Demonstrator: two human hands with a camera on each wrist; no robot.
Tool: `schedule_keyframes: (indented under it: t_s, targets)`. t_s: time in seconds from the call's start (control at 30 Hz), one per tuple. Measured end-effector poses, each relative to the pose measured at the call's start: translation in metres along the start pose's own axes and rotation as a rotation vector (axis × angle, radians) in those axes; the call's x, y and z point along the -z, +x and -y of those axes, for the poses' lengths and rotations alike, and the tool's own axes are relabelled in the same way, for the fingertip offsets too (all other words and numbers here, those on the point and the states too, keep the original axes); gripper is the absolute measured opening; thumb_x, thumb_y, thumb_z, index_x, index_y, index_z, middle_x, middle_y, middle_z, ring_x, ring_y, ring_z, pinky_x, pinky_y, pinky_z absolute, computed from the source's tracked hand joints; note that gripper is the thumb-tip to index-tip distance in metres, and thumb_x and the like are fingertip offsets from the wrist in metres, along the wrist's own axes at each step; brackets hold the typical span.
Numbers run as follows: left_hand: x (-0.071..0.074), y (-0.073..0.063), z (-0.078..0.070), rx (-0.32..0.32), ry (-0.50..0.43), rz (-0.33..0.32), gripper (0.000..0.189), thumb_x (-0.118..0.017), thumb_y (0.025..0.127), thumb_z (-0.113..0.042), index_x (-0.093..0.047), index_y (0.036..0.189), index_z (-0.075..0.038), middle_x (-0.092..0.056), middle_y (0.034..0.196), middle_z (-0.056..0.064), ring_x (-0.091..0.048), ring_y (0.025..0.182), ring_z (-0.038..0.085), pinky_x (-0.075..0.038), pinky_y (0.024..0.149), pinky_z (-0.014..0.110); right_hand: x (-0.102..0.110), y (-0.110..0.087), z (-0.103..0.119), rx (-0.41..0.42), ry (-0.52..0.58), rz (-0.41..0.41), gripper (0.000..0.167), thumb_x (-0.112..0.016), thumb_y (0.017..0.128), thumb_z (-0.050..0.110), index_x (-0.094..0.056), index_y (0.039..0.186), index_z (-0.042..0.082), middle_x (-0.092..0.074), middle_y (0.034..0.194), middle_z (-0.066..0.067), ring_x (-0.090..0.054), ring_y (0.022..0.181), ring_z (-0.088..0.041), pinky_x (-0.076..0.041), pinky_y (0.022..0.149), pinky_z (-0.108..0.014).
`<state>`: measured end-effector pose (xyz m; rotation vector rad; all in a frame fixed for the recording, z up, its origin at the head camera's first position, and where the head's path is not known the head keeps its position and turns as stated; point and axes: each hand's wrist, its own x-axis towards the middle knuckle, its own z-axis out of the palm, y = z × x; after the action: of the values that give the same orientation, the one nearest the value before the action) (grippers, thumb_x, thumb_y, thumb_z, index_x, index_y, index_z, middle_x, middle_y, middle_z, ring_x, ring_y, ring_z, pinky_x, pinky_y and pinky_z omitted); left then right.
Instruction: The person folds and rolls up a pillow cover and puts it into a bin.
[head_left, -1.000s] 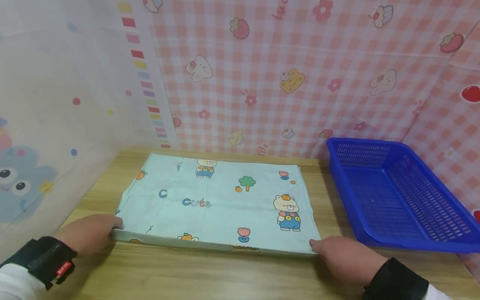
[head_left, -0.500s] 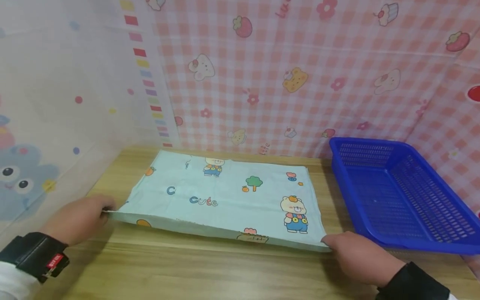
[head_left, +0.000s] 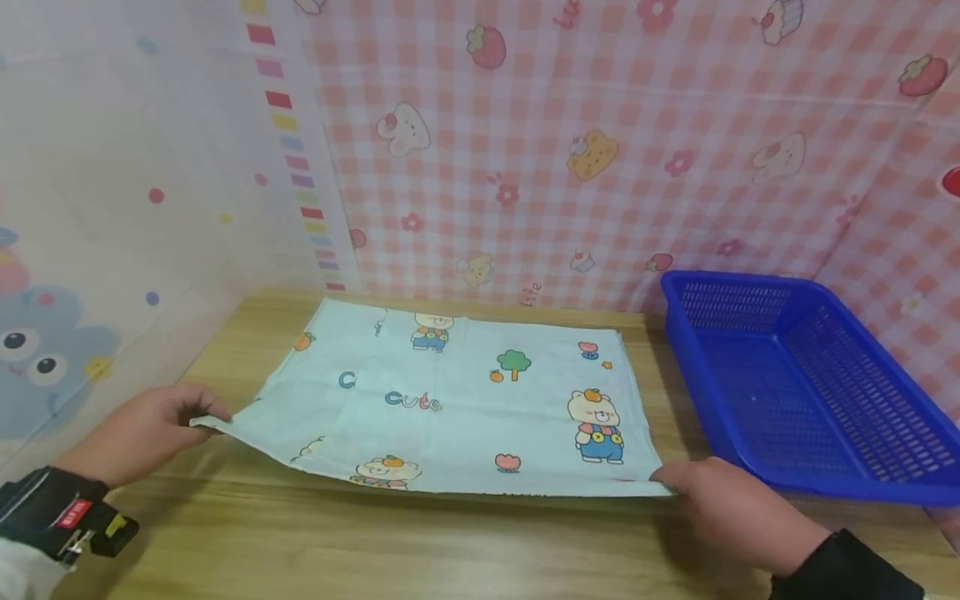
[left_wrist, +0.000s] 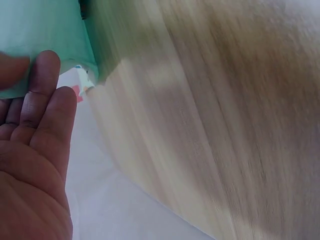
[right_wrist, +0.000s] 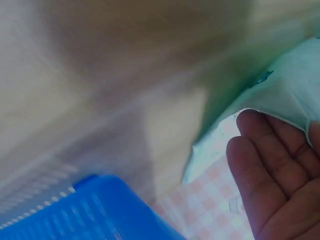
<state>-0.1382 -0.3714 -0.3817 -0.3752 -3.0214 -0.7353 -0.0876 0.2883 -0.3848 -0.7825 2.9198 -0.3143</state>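
Observation:
A pale mint cloth (head_left: 465,417), printed with bears, a tree, tulips and the word "cute", lies as a wide rectangle in the head view. My left hand (head_left: 153,429) pinches its near left corner between thumb and fingers. That corner is raised, and the front edge sags from it toward the middle. At the near right corner, my right hand (head_left: 738,508) pinches the cloth with the thumb on top. In the left wrist view, the cloth (left_wrist: 45,35) passes under the thumb. The right wrist view shows the cloth (right_wrist: 295,80) arching up off the table between the fingers.
A blue plastic basket (head_left: 765,367) with slotted walls stands right of the cloth, close to my right hand. The wooden tabletop (head_left: 390,550) ends at a pink checked backdrop (head_left: 450,183) behind and a white printed sheet (head_left: 90,167) on the left.
Both hands have spread outward, drawing the front edge wider. The left corner has risen and moved left. The whole cloth sits slightly further right in view, and its front flap has swung out of sight.

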Motion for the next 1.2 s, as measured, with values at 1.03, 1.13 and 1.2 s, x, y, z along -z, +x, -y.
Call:
schedule_keyframes:
  t_s: [1.03,1.13,1.2]
  targets:
    - [0.016,0.001,-0.008,0.155,0.001,-0.297,0.040,-0.038,0.115,-0.034,-0.058,0.106,-0.001,-0.044,0.073,0.006,-0.035,0.053,0.012,-0.030,0.049,0.031,0.020,0.008,0.023,-0.309,0.370,-0.331,0.018,-0.063,0.106,0.022,-0.067,0.118,0.009,-0.052,0.070,0.004,-0.034,0.052,-0.005,-0.031,0.051,-0.027]
    - [0.017,0.001,-0.011,0.148,-0.068,-0.355,0.039,-0.036,0.115,-0.031,-0.058,0.110,0.002,-0.056,0.084,0.017,-0.044,0.063,-0.004,-0.037,0.053,0.023,0.022,0.009,0.023,-0.306,0.421,-0.327,0.019,-0.056,0.110,0.023,-0.064,0.119,0.007,-0.052,0.071,0.003,-0.033,0.051,-0.007,-0.031,0.050,-0.029]
    - [0.018,0.000,-0.016,0.145,-0.095,-0.405,0.039,-0.036,0.114,-0.030,-0.058,0.109,0.002,-0.058,0.090,0.020,-0.044,0.065,-0.005,-0.038,0.054,0.022,0.024,0.009,0.022,-0.289,0.454,-0.362,0.018,-0.052,0.112,0.022,-0.062,0.118,0.007,-0.051,0.072,0.003,-0.035,0.052,-0.009,-0.031,0.051,-0.030]
